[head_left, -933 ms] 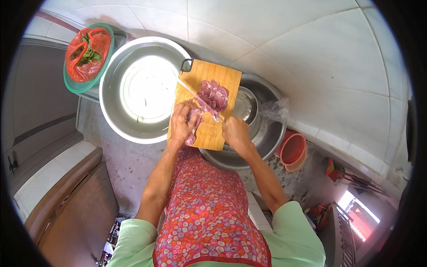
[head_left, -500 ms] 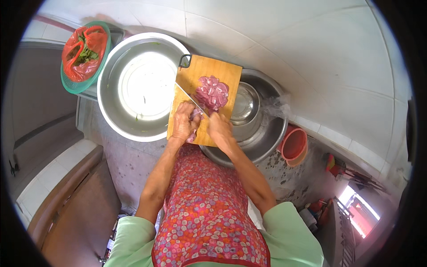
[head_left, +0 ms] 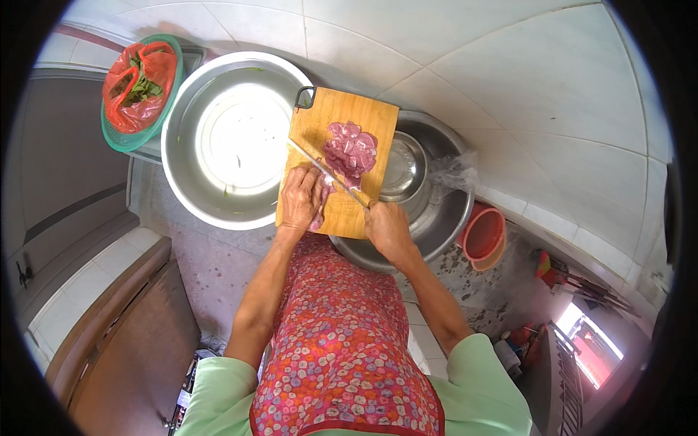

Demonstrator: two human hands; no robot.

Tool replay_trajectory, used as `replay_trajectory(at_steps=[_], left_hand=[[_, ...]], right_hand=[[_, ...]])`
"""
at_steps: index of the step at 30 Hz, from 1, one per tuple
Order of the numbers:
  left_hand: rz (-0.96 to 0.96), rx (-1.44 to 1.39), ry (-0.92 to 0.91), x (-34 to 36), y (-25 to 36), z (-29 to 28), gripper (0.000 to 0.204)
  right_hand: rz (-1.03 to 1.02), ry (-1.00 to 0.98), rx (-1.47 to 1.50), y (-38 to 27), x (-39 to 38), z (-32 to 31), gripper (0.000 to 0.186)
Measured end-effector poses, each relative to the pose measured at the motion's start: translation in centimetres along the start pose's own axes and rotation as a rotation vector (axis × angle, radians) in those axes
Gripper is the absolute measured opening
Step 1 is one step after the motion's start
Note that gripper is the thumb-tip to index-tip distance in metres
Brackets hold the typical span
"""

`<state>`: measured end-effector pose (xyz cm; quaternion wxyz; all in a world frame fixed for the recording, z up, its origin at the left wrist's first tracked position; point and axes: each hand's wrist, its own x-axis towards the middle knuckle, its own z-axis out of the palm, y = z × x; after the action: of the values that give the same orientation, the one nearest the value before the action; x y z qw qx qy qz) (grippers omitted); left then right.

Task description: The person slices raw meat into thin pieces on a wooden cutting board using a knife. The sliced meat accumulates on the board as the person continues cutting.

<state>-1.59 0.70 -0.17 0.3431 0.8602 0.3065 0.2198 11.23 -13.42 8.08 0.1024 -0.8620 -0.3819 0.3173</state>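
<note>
A wooden cutting board [head_left: 347, 109] bridges two metal basins and carries a pile of sliced raw meat [head_left: 351, 150]. My right hand [head_left: 389, 227], at the board's right edge, is closed round the handle of a knife [head_left: 326, 171]. Its blade slants up and left across the board, along the fingers of my left hand. My left hand [head_left: 300, 198] presses an uncut piece of meat [head_left: 320, 211] against the wood, fingers bent over it. Part of that piece is hidden under the fingers.
At left stands a big metal basin [head_left: 174, 171] with water. The right metal basin [head_left: 454, 232] holds a metal bowl [head_left: 404, 168] and a clear plastic bag [head_left: 452, 174]. A green basket [head_left: 120, 142] with a red bag of greens is far left; a red bucket [head_left: 483, 234] is right.
My right hand has drawn the knife handle right and nearer, from beside the meat to the board's edge. My left hand stays nearly in place on the meat.
</note>
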Motion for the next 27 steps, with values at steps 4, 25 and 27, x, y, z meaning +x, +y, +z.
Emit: replay_trajectory(at_steps=[4,25,27], left_hand=[[-0.058,-0.030,-0.022,-0.1,0.0,-0.2,0.025],[-0.107,-0.153,-0.032,0.6,-1.0,-0.3,0.010],[-0.102,-0.146,-0.057,0.2,-1.4,-0.2,0.014]], right_hand=[[0.056,-0.120,-0.100,-0.4,-1.4,0.8,0.011],[-0.057,-0.066,0.013,-4.1,3.9,1.1,0.015],[0.011,-0.156,-0.004,-3.0,3.8,1.6,0.013]])
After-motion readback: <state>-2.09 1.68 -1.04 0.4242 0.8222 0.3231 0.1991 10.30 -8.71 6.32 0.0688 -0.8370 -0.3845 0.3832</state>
